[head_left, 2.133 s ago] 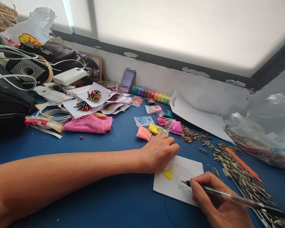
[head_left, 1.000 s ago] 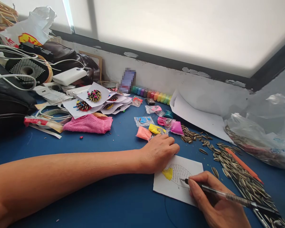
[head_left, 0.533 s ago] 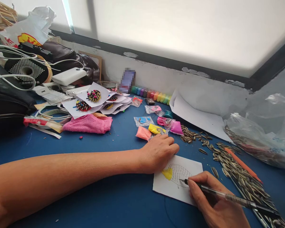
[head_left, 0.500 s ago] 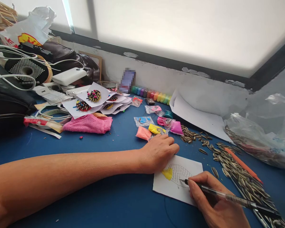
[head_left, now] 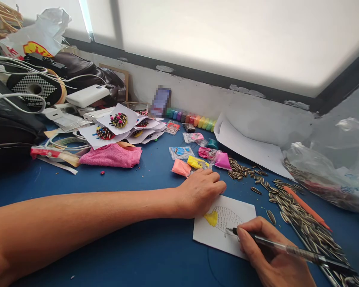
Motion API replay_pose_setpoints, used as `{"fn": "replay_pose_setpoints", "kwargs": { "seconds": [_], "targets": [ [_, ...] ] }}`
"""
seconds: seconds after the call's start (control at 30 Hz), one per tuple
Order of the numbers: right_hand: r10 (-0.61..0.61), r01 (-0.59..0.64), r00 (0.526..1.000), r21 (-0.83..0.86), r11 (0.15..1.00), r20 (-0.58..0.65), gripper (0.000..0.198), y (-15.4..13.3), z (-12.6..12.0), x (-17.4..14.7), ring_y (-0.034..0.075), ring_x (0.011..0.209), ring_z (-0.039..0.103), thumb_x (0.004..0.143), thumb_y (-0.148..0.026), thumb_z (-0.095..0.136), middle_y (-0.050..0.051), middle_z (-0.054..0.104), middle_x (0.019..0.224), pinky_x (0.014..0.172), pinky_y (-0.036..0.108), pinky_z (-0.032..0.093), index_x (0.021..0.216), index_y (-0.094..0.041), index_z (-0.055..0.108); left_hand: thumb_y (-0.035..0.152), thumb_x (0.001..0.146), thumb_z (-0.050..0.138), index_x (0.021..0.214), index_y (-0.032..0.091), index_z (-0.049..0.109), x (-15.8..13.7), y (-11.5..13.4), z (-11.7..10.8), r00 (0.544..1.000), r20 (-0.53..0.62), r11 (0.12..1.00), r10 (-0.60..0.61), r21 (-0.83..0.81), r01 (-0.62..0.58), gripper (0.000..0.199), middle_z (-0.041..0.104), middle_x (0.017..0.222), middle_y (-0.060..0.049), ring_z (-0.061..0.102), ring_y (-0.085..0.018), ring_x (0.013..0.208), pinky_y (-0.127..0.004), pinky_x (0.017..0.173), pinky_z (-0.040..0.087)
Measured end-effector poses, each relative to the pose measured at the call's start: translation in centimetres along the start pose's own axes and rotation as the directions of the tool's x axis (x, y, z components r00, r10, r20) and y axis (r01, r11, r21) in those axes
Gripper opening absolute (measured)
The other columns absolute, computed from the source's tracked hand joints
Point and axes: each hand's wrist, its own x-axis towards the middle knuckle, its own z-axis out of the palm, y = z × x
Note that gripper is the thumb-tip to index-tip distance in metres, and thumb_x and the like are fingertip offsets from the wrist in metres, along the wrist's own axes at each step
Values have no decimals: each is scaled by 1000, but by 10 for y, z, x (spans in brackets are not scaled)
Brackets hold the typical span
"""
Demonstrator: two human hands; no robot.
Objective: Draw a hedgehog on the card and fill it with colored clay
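My right hand grips a clear-barrelled pen, its black tip on a white sheet of paper. Drawn there is a rounded outline filled with rows of small marks, with a yellow patch at its left end. My left hand rests across the sheet's upper left corner, fingers curled under. Whatever lies beneath those fingers is hidden. Just beyond its knuckles are an orange packet and a yellow packet.
Striped sunflower seeds spread along the right, with an orange stick-like object among them. A plastic bag stands behind. At left are a pink cloth, finished seed pictures, cables and black bags. Blank paper leans near the wall.
The pen has shifted very slightly, its tip a touch lower on the drawing. My left hand keeps its place.
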Motion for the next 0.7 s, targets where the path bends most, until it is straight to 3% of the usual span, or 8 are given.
{"fn": "replay_pose_setpoints", "kwargs": {
  "seconds": [0.7],
  "targets": [
    [-17,17,1000,-23,1000,-16,24,1,2,-1,10,47,55,89,-35,52,-6,56,56,43,15,44,68,-25,57,11,88,45,90,17,58,0,0,1,1000,-6,1000,7,2,-7,14,58,91,-5,47,-18,81,-33,69,35]
  ]
}}
